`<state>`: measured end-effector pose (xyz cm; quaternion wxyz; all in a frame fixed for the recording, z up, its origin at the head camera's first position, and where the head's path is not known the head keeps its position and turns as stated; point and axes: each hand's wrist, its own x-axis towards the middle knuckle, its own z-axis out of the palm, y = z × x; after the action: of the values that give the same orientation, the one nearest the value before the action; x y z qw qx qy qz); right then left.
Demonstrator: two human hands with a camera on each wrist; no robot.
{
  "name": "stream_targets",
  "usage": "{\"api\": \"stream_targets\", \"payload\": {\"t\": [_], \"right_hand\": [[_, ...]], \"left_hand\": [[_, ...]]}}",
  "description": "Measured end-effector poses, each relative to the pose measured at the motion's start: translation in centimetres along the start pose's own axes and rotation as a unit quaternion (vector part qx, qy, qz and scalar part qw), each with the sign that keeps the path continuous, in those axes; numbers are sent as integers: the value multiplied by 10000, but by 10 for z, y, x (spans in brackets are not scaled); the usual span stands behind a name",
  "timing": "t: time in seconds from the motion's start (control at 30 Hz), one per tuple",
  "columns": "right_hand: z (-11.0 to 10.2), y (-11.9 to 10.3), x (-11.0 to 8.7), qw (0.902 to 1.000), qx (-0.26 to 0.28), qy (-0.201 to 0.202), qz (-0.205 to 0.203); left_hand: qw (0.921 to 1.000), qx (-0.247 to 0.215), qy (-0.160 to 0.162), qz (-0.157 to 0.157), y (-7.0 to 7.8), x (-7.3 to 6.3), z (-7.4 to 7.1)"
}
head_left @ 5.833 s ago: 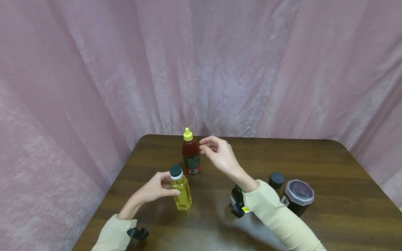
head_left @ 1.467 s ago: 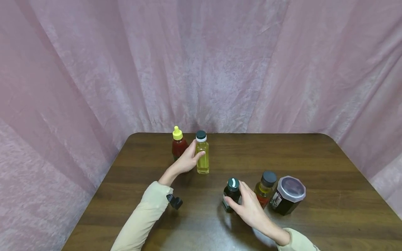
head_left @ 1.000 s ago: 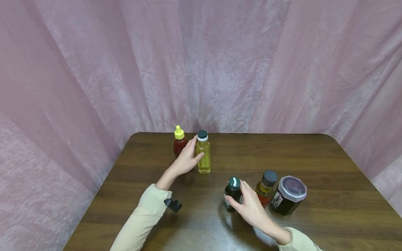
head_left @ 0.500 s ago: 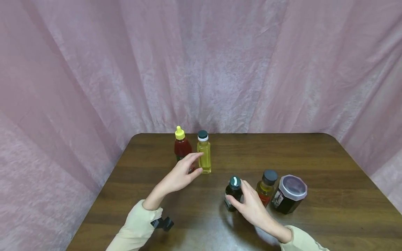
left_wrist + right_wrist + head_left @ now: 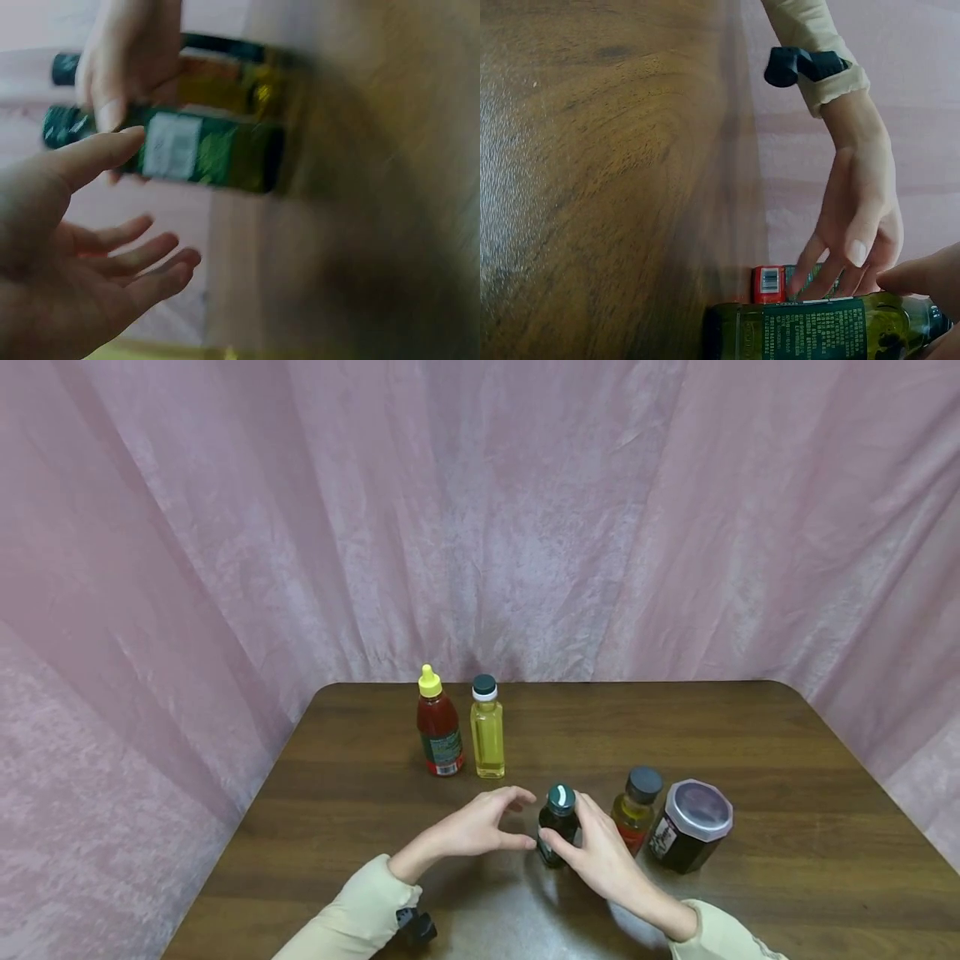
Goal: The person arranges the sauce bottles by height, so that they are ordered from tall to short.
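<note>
Your right hand point(image 5: 603, 860) grips the dark green bottle point(image 5: 556, 820), long axis vertical, pointing up, at five o'clock from the yellow bottle point(image 5: 488, 739). Your left hand point(image 5: 476, 827) gapes wide at its nine o'clock.

The left hand point(image 5: 480, 828) is crowding the dark bottle point(image 5: 557, 825) from its left, the right hand point(image 5: 600, 856) gripping it from its right. Beyond it leftward, the oil bottle point(image 5: 488, 735) and sauce bottle point(image 5: 439, 722) are blocking; rightward, the grey-capped bottle point(image 5: 632, 814) and jar point(image 5: 686, 839). Straight beyond it, bare table point(image 5: 570, 727) is opening a lane.
</note>
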<state>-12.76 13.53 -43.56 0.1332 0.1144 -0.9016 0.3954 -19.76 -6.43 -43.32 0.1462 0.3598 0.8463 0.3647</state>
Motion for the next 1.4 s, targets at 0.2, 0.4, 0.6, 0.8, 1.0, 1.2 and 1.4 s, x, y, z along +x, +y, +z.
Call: {"api": "stream_targets", "payload": {"t": [0.2,0.4,0.6,0.8,1.0,1.2,1.4], "right_hand": [[1,2,-1,9999,2,82,-83],[-2,-1,-2,9982,25,367,-482],[-10,-6,-6,9915,43,760,-1053],[-20,-13,-8,9731,448,1159,-1941],[-44,-14,-2,9268,644,2067,-3070],[-70,-18,7,8886,304,3264,-3209],[-92,-6,6,9509,-58,2316,-2054]], "left_hand": [[9988,-380,317,61,8,8,27],[9967,-614,506,139,11,13,34],[9971,-135,668,336,13,19,36],[9961,-71,827,293,14,17,38],[9967,-275,722,240,15,18,41],[9967,-447,672,120,15,18,42],[9960,-456,738,223,13,17,41]]}}
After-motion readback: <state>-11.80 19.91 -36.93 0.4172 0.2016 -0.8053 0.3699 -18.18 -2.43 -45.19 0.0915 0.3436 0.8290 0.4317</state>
